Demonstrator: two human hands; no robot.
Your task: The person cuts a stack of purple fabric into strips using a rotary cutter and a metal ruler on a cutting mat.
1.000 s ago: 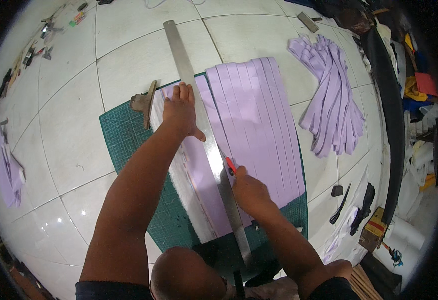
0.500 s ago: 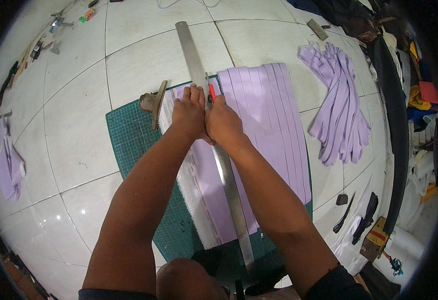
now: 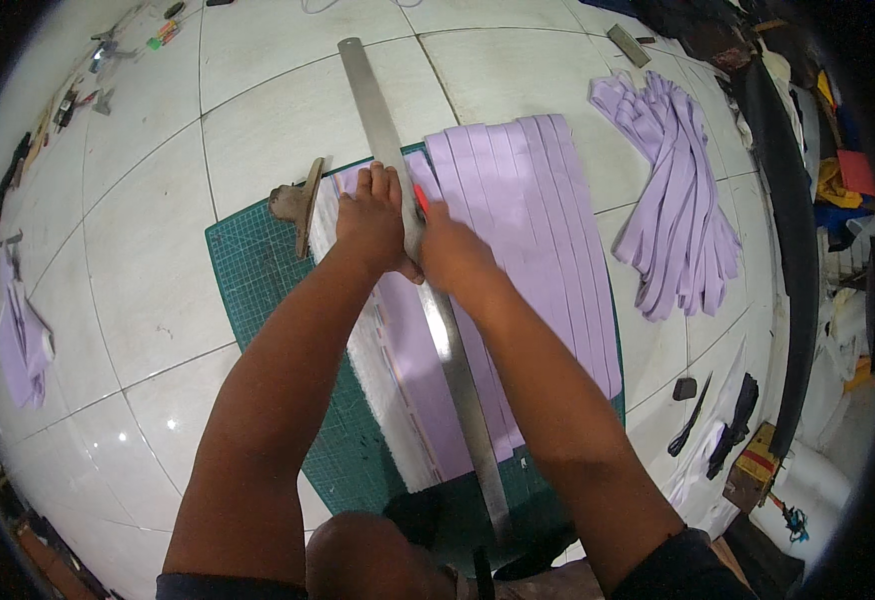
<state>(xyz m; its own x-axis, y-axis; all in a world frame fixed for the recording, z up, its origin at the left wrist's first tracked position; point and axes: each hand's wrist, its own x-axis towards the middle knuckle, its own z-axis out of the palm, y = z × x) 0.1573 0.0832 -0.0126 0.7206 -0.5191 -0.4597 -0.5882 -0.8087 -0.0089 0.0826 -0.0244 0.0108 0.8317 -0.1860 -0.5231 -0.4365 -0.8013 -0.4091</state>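
A long steel ruler (image 3: 368,95) lies over lilac fabric (image 3: 423,380) on a green cutting mat (image 3: 248,260). My left hand (image 3: 370,225) presses flat on the ruler, fingers stretched forward and thumb reaching toward me. Just right of it, my right hand (image 3: 458,255) is closed around a red-handled cutter (image 3: 421,198) against the ruler's right edge; the blade cannot be made out. Fabric cut into long lilac strips (image 3: 528,220) lies side by side to the right. A large metal clamp (image 3: 298,205) grips the fabric's far left corner, near its white fringed edge (image 3: 378,400).
On the tiled floor (image 3: 148,300), a bundle of lilac strips (image 3: 673,200) lies at the right. Scissors (image 3: 693,420) and a small dark block (image 3: 685,388) are nearer me. More lilac cloth (image 3: 20,330) is at the far left. A long black roll (image 3: 783,250) borders the right side.
My right hand, with the cutter, has slid a little toward me along the ruler and away from my left hand. The left hand stays pressed on the ruler. The view has shifted slightly.
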